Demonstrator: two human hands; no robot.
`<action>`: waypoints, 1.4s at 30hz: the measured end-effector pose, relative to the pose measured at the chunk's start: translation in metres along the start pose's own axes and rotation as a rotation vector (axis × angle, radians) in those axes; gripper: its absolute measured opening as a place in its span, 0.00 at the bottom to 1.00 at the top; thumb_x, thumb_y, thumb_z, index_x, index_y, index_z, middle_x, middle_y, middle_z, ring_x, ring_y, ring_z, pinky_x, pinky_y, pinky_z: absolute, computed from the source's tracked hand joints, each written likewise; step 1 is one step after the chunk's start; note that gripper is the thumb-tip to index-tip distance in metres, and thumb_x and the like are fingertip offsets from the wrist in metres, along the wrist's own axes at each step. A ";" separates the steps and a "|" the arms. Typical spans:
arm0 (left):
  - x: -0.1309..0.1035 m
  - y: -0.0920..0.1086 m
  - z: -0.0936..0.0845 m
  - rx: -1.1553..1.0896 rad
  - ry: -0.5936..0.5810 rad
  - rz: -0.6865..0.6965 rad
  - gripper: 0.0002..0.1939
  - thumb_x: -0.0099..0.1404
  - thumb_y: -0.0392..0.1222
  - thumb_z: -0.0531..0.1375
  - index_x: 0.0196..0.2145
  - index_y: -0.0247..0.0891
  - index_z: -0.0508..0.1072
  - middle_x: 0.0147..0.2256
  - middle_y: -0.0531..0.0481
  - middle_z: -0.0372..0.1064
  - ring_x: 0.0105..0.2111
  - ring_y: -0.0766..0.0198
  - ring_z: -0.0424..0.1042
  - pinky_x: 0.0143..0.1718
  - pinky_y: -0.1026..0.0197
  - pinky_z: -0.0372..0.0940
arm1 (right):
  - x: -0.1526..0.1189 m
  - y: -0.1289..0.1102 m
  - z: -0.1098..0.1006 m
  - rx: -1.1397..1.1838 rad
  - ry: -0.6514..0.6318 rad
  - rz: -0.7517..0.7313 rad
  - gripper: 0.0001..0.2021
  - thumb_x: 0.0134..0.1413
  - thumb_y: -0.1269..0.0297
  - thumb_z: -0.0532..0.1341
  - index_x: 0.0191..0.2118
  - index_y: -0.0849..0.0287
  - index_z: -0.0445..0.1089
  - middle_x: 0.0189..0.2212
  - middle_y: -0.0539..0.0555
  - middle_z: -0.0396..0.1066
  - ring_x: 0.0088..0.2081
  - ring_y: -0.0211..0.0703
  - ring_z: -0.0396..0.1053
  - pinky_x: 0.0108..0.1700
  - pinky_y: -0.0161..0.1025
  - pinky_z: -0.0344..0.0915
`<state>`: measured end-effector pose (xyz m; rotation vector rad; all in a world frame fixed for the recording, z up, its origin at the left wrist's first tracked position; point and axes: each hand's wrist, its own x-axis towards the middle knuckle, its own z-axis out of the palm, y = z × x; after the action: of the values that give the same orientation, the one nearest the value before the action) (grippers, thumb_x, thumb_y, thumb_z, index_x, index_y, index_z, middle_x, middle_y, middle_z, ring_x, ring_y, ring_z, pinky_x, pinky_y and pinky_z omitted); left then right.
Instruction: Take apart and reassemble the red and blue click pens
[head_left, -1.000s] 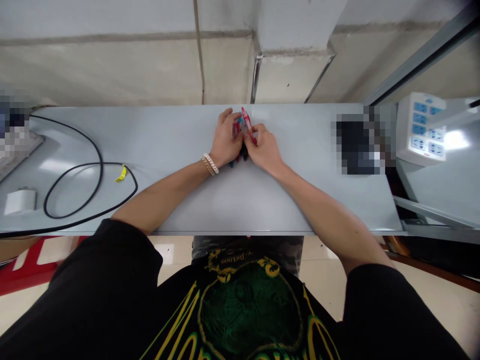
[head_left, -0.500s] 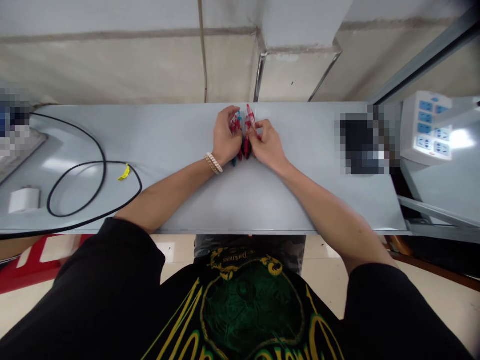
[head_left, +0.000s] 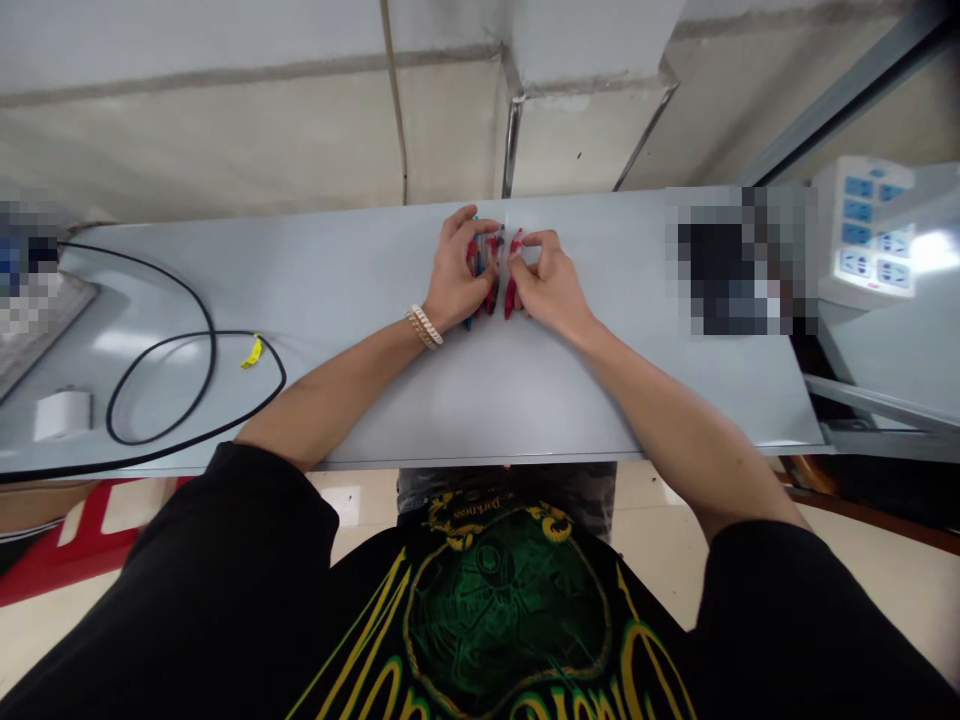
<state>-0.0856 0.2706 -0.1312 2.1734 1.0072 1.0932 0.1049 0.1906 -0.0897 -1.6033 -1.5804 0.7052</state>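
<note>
Near the middle of the table, my left hand [head_left: 457, 275] curls round a bunch of pens [head_left: 491, 295] in red, blue and dark colours. Its fingers cover part of the bunch, and the pens stick out towards me below the thumb. Just to the right, my right hand [head_left: 553, 288] is closed on a red pen [head_left: 511, 298], held between thumb and fingers. A narrow gap separates this pen from the bunch.
A black cable [head_left: 214, 340] with a yellow tag [head_left: 252, 352] loops across the left of the grey table [head_left: 465, 400]. A white adapter [head_left: 63, 414] lies at the left front. Dark blurred-out items and a white power strip [head_left: 862, 235] are at the right.
My right hand has moved slightly right with the red pen, which now stands apart from the bunch and sits lower. My left hand stays round the other pens. The view has tilted a little.
</note>
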 end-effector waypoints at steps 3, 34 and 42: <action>0.001 -0.001 -0.001 0.031 -0.024 0.025 0.26 0.69 0.53 0.67 0.62 0.49 0.72 0.72 0.39 0.61 0.77 0.45 0.58 0.80 0.35 0.52 | 0.001 0.000 -0.004 -0.071 -0.026 -0.017 0.21 0.71 0.44 0.61 0.59 0.52 0.65 0.27 0.53 0.78 0.37 0.63 0.82 0.53 0.64 0.77; -0.039 0.016 -0.052 0.176 -0.264 0.150 0.66 0.50 0.82 0.72 0.77 0.48 0.61 0.79 0.31 0.50 0.79 0.30 0.52 0.78 0.27 0.53 | 0.029 0.033 -0.031 -0.104 -0.211 -0.437 0.42 0.58 0.32 0.69 0.70 0.51 0.70 0.74 0.64 0.66 0.76 0.69 0.61 0.79 0.71 0.55; -0.035 0.026 -0.049 0.151 -0.243 0.144 0.61 0.52 0.80 0.72 0.73 0.42 0.67 0.75 0.28 0.59 0.76 0.30 0.58 0.77 0.29 0.57 | 0.039 0.029 -0.029 -0.086 -0.227 -0.436 0.43 0.56 0.33 0.71 0.70 0.52 0.71 0.74 0.64 0.67 0.75 0.69 0.63 0.78 0.69 0.57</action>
<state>-0.1305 0.2326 -0.1021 2.4619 0.8597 0.8099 0.1481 0.2267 -0.0922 -1.2027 -2.0640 0.6007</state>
